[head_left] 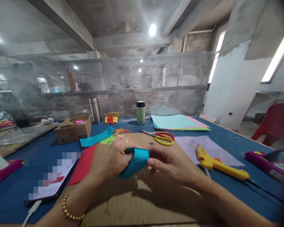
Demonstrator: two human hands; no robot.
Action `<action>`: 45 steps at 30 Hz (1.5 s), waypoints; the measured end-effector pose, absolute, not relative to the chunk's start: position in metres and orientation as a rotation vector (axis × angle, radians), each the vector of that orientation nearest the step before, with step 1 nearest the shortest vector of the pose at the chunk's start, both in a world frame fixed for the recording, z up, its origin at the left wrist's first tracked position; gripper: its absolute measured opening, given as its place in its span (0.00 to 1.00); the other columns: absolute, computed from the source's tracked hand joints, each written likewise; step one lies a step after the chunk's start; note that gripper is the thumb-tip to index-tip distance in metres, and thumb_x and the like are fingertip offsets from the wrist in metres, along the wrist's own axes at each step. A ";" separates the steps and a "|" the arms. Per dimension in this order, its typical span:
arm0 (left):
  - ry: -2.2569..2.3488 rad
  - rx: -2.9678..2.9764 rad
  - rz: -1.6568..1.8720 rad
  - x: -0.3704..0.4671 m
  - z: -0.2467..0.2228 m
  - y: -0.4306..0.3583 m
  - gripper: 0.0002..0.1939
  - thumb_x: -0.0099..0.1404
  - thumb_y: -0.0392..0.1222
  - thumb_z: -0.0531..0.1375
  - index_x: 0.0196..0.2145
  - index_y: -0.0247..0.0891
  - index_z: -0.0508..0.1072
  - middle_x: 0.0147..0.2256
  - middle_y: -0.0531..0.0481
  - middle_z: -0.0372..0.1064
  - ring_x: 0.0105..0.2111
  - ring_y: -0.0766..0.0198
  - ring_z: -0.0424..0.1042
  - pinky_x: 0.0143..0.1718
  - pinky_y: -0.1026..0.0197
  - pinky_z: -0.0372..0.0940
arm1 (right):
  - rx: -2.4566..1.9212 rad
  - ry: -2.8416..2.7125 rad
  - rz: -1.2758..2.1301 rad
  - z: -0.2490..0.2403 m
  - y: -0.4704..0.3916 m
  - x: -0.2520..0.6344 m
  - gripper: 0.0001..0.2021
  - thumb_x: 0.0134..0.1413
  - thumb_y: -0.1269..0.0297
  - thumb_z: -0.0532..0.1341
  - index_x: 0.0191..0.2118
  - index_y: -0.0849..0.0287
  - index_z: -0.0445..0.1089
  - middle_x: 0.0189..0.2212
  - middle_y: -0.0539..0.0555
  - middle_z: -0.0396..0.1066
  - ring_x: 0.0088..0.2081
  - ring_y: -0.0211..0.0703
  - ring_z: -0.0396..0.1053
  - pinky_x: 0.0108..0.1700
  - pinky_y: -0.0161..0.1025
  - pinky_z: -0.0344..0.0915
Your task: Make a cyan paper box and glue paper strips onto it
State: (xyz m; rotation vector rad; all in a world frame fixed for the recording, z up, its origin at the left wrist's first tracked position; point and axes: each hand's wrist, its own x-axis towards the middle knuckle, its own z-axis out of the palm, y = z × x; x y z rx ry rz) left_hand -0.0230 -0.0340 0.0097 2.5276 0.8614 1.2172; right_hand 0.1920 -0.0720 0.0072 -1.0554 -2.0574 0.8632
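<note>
A curved blue piece [136, 162], bent into a loop, is held up above the brown cardboard [130, 205]. My left hand [117, 156] grips its left side, with some fingers hidden behind or inside it. At its right edge, the thumb and fingers of my right hand [168, 160] pinch the piece. Beyond my hands lie scissors [163, 137] with red and yellow handles. Red paper [85, 164] is left of my left hand, with green scraps [109, 138] and a flat blue strip [97, 138] farther back.
A yellow glue gun [217, 165] rests partly on lilac paper [210, 148] at right, its cord trailing. At left are a phone [56, 178] and a cardboard box [73, 130]. Behind stand a steel flask [95, 111], a green bottle [140, 113] and stacked paper [175, 121].
</note>
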 end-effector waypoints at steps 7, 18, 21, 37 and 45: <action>0.960 2.543 1.103 -0.026 0.010 -0.039 0.09 0.61 0.44 0.62 0.24 0.43 0.77 0.22 0.53 0.71 0.30 0.60 0.70 0.30 0.62 0.63 | -1.058 -2.017 0.577 0.008 -0.069 0.194 0.13 0.66 0.54 0.57 0.42 0.57 0.74 0.33 0.52 0.74 0.34 0.39 0.69 0.35 0.35 0.65; 1.005 2.622 0.938 -0.024 0.003 -0.036 0.06 0.60 0.45 0.63 0.29 0.43 0.78 0.22 0.53 0.69 0.28 0.61 0.68 0.31 0.61 0.62 | -1.027 -2.105 0.618 0.007 -0.069 0.190 0.11 0.62 0.59 0.61 0.33 0.59 0.73 0.28 0.51 0.72 0.31 0.37 0.67 0.32 0.34 0.62; 1.051 2.611 1.001 -0.024 0.001 -0.035 0.10 0.59 0.44 0.65 0.39 0.45 0.80 0.27 0.51 0.72 0.30 0.59 0.71 0.31 0.61 0.62 | -0.987 -2.134 0.679 0.007 -0.067 0.190 0.14 0.64 0.54 0.59 0.35 0.59 0.74 0.29 0.51 0.72 0.33 0.39 0.67 0.35 0.35 0.63; 1.052 2.649 0.883 -0.022 0.015 -0.043 0.14 0.56 0.40 0.63 0.17 0.39 0.65 0.17 0.57 0.60 0.20 0.68 0.55 0.24 0.62 0.50 | -1.037 -2.136 0.705 0.008 -0.068 0.186 0.17 0.65 0.53 0.57 0.29 0.59 0.71 0.21 0.47 0.67 0.25 0.35 0.64 0.29 0.32 0.59; 0.957 2.428 0.838 -0.029 0.011 -0.033 0.10 0.57 0.39 0.62 0.19 0.39 0.72 0.19 0.56 0.66 0.21 0.67 0.63 0.19 0.66 0.50 | -1.044 -2.037 0.863 0.007 -0.069 0.188 0.23 0.64 0.44 0.57 0.32 0.60 0.73 0.21 0.49 0.68 0.25 0.35 0.66 0.30 0.33 0.62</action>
